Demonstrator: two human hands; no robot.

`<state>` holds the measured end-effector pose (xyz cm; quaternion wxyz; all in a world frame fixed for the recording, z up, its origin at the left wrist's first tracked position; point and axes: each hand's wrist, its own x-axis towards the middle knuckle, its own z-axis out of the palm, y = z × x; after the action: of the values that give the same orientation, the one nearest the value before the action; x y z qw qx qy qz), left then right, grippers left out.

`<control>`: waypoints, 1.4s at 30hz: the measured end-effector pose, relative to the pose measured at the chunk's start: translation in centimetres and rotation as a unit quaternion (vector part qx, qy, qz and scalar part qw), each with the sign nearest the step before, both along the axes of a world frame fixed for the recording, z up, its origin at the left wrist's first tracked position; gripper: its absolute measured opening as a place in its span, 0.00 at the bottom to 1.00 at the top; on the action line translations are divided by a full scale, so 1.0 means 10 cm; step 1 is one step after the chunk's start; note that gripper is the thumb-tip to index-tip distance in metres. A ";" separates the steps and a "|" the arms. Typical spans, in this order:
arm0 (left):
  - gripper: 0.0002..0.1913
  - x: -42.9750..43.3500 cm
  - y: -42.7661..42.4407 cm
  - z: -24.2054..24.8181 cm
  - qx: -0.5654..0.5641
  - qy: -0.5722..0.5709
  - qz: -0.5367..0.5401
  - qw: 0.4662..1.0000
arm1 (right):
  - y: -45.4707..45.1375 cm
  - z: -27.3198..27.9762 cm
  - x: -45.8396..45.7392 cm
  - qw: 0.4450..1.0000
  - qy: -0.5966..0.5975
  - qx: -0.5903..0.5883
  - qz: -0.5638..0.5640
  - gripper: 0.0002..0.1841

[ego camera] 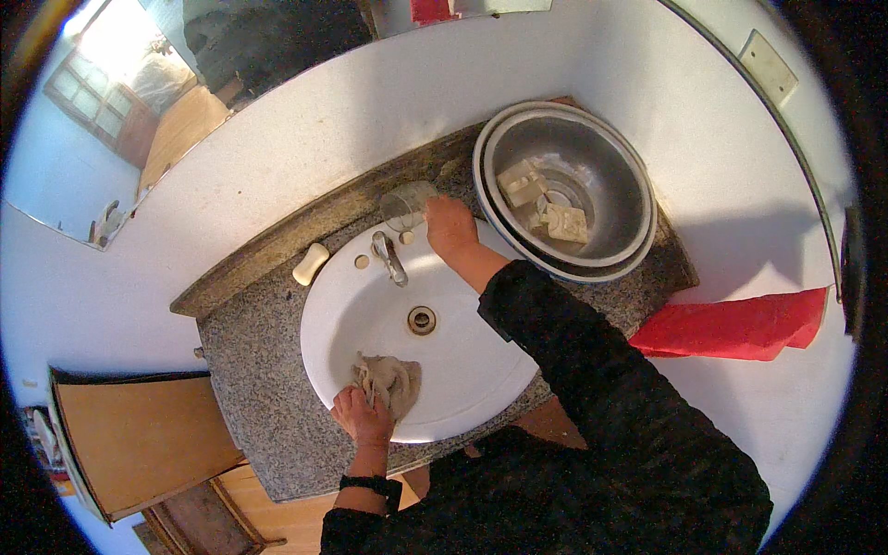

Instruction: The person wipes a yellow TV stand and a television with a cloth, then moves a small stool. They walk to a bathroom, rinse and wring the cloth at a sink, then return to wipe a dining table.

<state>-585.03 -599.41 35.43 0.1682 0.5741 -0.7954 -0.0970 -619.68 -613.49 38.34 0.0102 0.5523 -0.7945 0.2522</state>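
Observation:
My left hand (364, 416) grips a crumpled greyish cloth (394, 381) against the near left slope of the white washbasin (458, 395). At the basin's far rim my right hand (452, 229) closes around the handle side of a clear glass jug or mug (404, 207); its exact shape is partly hidden by the fingers. A chrome tap (389, 260) stands left of that hand. Lower in the bowl, the round drain (422, 320) shows. A cream bar of soap (311, 264) lies on the counter by the basin's left rim.
Nested metal basins (572, 257) stand at the back right, with several pale soap-like blocks (567, 223) inside. Speckled stone counter (267, 388) surrounds the sink, and a raised stone ledge (277, 253) runs along the wall. A red cloth (742, 326) hangs at right; a mirror (159, 90) is upper left.

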 end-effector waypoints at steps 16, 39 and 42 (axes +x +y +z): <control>0.17 0.03 0.00 -0.04 0.008 -0.024 -0.001 1.000 | -0.03 -0.29 -0.24 0.997 -0.046 -0.053 0.020 0.06; 0.15 0.02 0.00 -0.03 -0.019 -0.004 -0.018 1.000 | 0.01 -0.21 -0.21 0.998 0.028 0.013 0.054 0.10; 0.14 0.03 0.00 -0.04 -0.029 0.003 -0.027 0.999 | -0.03 -0.23 -0.22 0.996 -0.013 0.072 0.041 0.10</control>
<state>-584.69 -599.46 35.00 0.1843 0.5471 -0.8126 -0.0796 -621.84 -613.74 36.03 -0.0499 0.5808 -0.7871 0.2019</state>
